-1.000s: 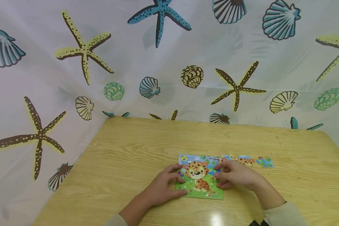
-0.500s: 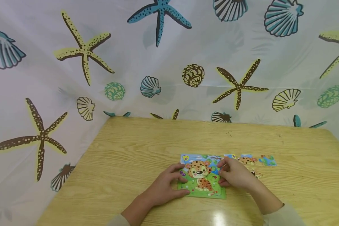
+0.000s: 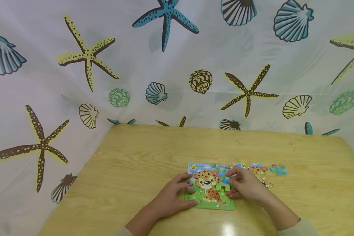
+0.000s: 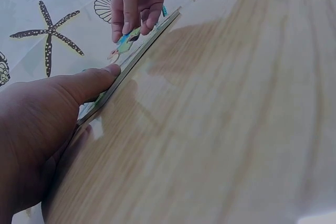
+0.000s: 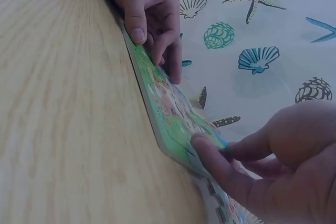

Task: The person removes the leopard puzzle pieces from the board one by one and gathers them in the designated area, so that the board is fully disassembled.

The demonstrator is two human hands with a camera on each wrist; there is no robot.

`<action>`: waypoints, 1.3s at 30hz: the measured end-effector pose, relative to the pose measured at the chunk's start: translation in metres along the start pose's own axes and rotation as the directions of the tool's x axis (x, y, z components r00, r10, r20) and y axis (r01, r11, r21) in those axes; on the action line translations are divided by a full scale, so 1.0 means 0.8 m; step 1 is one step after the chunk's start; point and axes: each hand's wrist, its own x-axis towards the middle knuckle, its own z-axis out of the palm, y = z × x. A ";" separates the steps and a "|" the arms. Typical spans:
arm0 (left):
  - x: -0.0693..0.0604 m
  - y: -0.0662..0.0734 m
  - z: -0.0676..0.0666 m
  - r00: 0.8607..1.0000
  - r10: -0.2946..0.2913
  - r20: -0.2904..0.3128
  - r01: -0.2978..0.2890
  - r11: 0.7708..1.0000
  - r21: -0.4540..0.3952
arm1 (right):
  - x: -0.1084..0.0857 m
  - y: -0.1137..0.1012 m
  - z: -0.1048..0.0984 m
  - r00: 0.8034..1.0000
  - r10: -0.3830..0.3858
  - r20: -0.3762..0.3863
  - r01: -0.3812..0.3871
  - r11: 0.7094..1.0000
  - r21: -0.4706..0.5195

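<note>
A jigsaw puzzle [image 3: 209, 203] with a spotted leopard cub on green grass lies flat in its frame on the table. My left hand [image 3: 175, 196] rests on its left side, fingers spread over the edge and thumb at the lower left. Between thumb and fingertips my right hand [image 3: 247, 185] pinches a green and blue puzzle piece [image 3: 223, 187] at the puzzle's right side. In the left wrist view this piece [image 4: 128, 41] appears raised above the board. The right wrist view shows the right thumb [image 5: 207, 153] on it; the fingers partly hide its far edge.
Several loose puzzle pieces [image 3: 278, 169] lie right of the puzzle, in a row at its top edge. Another piece [image 3: 265, 183] is partly hidden behind the right hand. Wooden table [image 3: 141, 154] surrounds them; a shell-patterned curtain [image 3: 177, 65] hangs behind and left.
The green and blue piece in my right hand now stands out from the picture, its outline visible. Moving slightly, the right hand has uncovered a loose piece behind it. The left hand stays put.
</note>
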 end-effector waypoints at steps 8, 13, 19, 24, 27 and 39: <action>-0.007 0.000 0.000 1.000 0.007 -0.003 -0.007 1.000 -0.020 | -0.012 0.018 -0.016 0.999 -0.008 0.035 0.006 0.999 0.052; -0.005 0.002 0.000 1.000 -0.001 0.006 0.001 0.999 -0.032 | -0.022 0.024 -0.033 0.998 -0.038 0.055 0.034 0.998 0.057; -0.004 0.001 -0.001 1.000 -0.012 0.003 0.012 0.999 -0.033 | -0.034 0.021 -0.054 0.997 -0.055 0.047 0.053 0.998 0.045; -0.004 0.003 -0.002 1.000 -0.022 0.011 0.022 0.999 -0.044 | -0.042 0.025 -0.069 0.998 -0.065 0.019 0.064 0.997 0.048; -0.003 0.004 -0.003 1.000 -0.020 0.008 0.020 0.999 -0.032 | -0.047 0.031 -0.077 0.999 -0.049 -0.005 0.049 0.998 0.044; -0.006 0.004 -0.005 1.000 -0.029 0.013 0.029 0.999 -0.032 | -0.061 0.055 -0.103 0.998 0.014 -0.054 -0.013 1.000 0.023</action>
